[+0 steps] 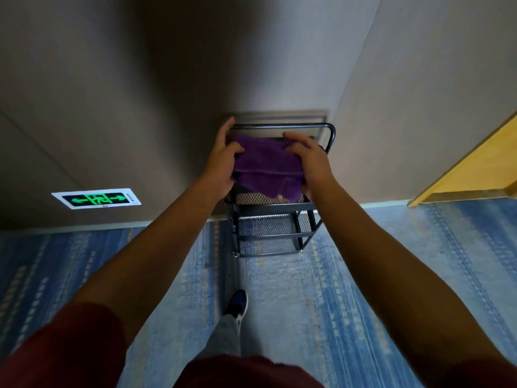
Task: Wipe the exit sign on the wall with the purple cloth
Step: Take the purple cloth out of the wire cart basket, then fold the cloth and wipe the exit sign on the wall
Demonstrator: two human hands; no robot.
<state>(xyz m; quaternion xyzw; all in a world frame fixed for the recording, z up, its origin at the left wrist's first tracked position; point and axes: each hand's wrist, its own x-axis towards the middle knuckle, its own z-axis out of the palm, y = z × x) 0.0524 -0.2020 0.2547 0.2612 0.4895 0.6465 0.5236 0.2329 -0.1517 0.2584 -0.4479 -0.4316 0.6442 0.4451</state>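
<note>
Low on the wall [98, 121], at the far left and just above the floor, is the exit sign [96, 199]. It is a white plate with a dark strip, glowing green arrows and a little green running figure.

To its right stands a black metal cart [331, 135] with mesh shelves, one under another. It sits against the wall on the blue striped carpet [363, 275].

The purple cloth [265, 166] is bunched up at the top of the cart, hanging over its front edge. It is well apart from the exit sign.

The left hand [221, 161] grabs the left side of the cloth. Its thumb presses on top and its fingers reach up near the cart's back rail. The right hand [309, 161] grips the right side, with fingers curled over the top and thumb tucked under.

Below, a dark shoe [237, 305] steps on the carpet. At the far right edge is a yellow wooden door [472, 175].
</note>
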